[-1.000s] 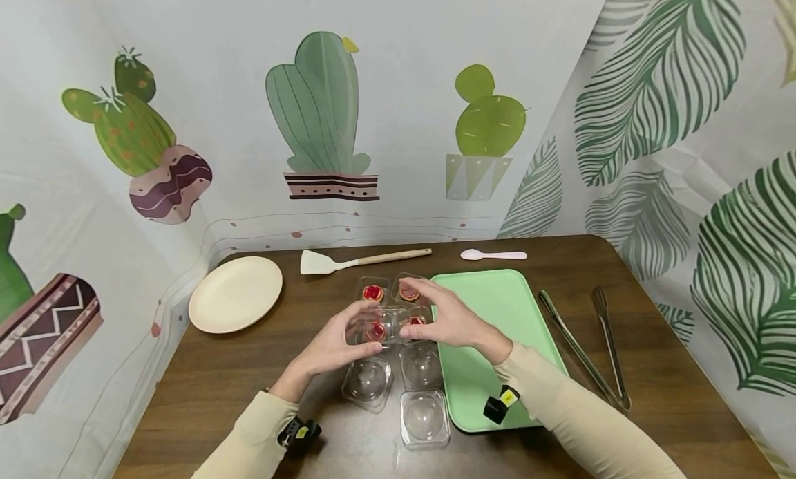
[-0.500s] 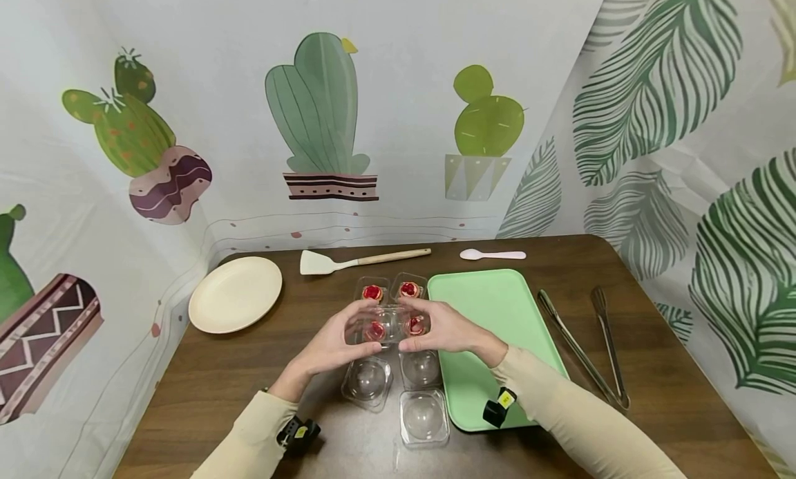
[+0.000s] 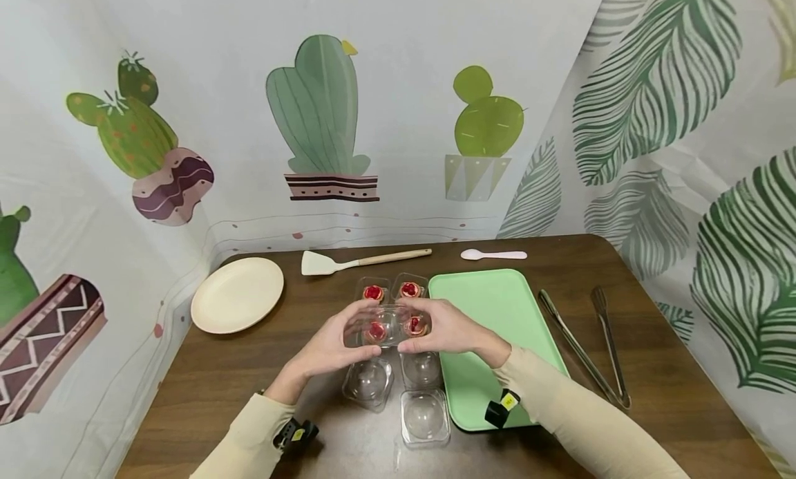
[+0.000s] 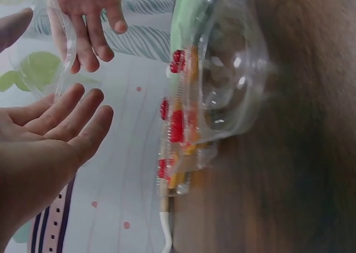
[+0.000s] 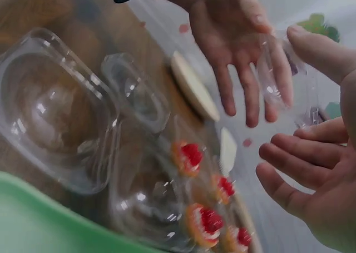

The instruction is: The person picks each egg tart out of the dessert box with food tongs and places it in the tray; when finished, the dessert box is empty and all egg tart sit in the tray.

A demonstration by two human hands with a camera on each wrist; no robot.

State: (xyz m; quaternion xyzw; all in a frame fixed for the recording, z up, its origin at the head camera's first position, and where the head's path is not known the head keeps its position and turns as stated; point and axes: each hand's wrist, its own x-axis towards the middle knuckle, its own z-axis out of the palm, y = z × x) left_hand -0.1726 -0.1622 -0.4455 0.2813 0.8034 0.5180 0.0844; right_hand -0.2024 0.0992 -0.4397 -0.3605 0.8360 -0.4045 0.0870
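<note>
Head view high, facing forward-down — wrist views close, tilted, sharing clear lid (image 3: pixel 390 326).

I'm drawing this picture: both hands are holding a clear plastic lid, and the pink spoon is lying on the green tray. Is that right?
Not quite: the pink spoon isn't on the green tray. The head view shows it on the brown table, beyond the tray's far edge. The left hand and right hand are indeed holding a clear plastic lid.
</note>
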